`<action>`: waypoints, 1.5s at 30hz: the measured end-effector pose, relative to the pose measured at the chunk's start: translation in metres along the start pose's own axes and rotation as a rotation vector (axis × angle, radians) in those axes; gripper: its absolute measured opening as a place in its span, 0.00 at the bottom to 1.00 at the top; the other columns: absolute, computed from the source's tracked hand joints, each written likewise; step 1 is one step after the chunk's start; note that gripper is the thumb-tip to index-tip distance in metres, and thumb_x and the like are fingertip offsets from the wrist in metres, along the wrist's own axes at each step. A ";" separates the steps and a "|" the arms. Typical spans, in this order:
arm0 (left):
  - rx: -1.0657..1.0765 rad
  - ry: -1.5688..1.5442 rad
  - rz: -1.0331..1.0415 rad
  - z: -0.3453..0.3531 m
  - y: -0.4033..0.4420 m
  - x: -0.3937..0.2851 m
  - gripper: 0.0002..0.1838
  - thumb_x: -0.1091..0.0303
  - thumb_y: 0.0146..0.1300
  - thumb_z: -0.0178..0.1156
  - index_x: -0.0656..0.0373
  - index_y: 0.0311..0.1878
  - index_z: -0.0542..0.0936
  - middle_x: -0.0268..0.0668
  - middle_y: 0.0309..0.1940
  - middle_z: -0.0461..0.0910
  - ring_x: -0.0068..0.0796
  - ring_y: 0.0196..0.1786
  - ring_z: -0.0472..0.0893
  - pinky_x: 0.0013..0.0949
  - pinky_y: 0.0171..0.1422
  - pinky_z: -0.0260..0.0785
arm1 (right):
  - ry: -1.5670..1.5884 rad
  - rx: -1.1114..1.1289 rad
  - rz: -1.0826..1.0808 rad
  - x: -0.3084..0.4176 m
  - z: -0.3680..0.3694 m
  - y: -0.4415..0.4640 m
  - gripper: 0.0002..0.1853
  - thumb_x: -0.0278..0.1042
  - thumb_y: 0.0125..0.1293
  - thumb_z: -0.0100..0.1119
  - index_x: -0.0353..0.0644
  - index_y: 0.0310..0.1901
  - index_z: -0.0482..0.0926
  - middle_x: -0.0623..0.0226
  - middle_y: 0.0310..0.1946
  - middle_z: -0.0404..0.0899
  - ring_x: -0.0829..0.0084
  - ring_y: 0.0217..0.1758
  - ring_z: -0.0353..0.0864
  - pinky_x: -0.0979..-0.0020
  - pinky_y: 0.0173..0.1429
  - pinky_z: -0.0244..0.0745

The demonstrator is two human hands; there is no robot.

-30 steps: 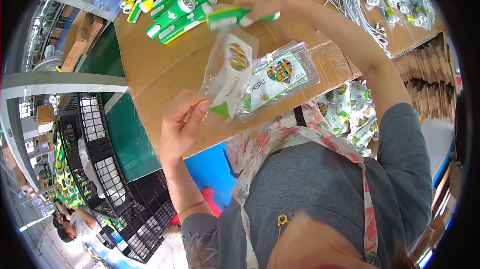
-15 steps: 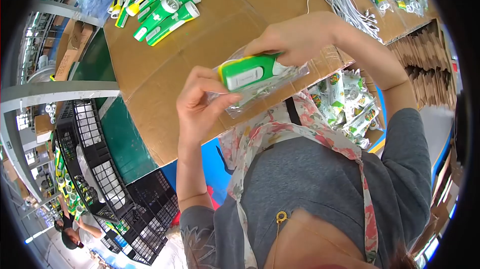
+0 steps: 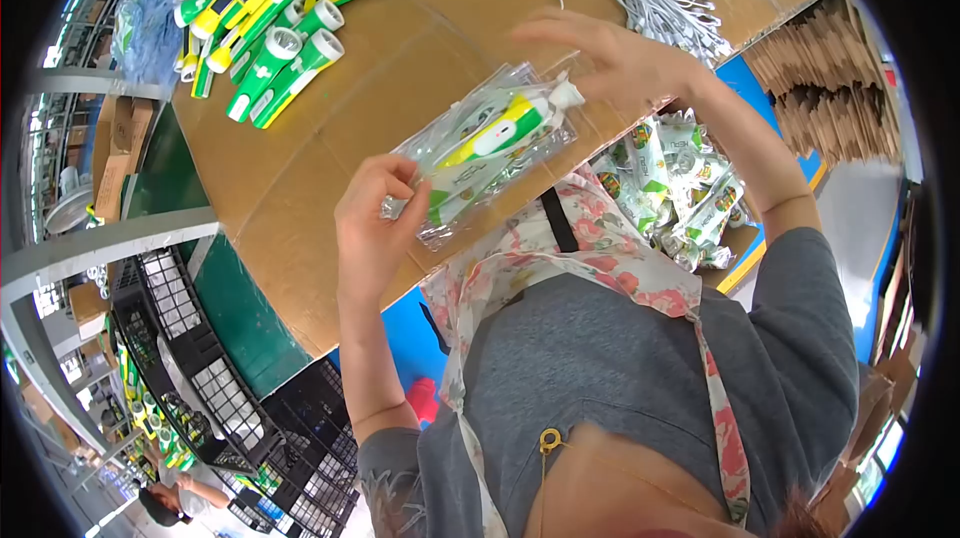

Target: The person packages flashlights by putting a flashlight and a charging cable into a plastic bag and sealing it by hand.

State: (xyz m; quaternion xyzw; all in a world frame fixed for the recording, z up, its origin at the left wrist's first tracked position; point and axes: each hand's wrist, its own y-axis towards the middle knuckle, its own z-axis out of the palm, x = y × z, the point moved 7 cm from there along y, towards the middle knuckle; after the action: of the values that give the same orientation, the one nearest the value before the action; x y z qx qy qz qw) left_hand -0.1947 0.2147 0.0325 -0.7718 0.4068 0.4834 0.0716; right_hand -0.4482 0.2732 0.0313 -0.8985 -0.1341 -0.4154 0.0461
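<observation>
Near torch pile (image 3: 285,76), left fingers (image 3: 393,169) pinch bagged torch (image 3: 503,130); right fingers (image 3: 552,29) spread, near cables (image 3: 657,0)

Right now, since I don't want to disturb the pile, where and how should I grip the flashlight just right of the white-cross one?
I'd grip the flashlight mid-barrel, coming from the person's right. Its yellow-edged long side faces bare cardboard, leaving finger room, while the white-cross flashlight lies close along its left. The straight barrel should suit wrapped fingers.

At my feed's left I see a black mesh crate (image 3: 204,344), a grey beam (image 3: 120,247) and a brown carton (image 3: 118,150); stacked cardboard (image 3: 825,88) sits at right.
</observation>
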 end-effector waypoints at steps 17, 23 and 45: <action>0.338 0.523 0.427 0.072 0.028 -0.080 0.08 0.68 0.62 0.62 0.63 0.38 0.76 0.40 0.34 0.78 0.41 0.39 0.78 0.41 0.42 0.70 | 0.261 -0.807 0.167 -0.018 -0.002 -0.157 0.03 0.24 0.61 0.59 0.35 0.36 0.79 0.66 0.34 0.82 0.72 0.40 0.81 0.69 0.44 0.76; 0.255 0.541 0.158 0.070 0.021 -0.017 0.18 0.61 0.65 0.61 0.63 0.51 0.75 0.48 0.48 0.74 0.48 0.51 0.74 0.45 0.55 0.67 | 0.928 -1.052 0.459 -0.177 0.020 -0.336 0.13 0.32 0.70 0.54 0.35 0.51 0.74 0.69 0.40 0.79 0.79 0.41 0.78 0.76 0.47 0.74; 0.060 0.597 -0.001 0.072 0.005 0.029 0.18 0.63 0.66 0.61 0.65 0.53 0.74 0.45 0.50 0.69 0.41 0.53 0.73 0.41 0.55 0.68 | -0.520 -0.582 1.118 -0.296 0.121 -0.204 0.49 0.65 0.47 0.64 0.62 0.72 0.56 0.56 0.76 0.43 0.50 0.72 0.57 0.27 0.69 0.40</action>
State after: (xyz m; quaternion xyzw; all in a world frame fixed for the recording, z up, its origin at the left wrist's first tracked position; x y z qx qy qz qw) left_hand -0.2420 0.2312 -0.0264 -0.8776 0.4235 0.2228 -0.0283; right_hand -0.5995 0.4321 -0.2781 -0.8792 0.4608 -0.1190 -0.0233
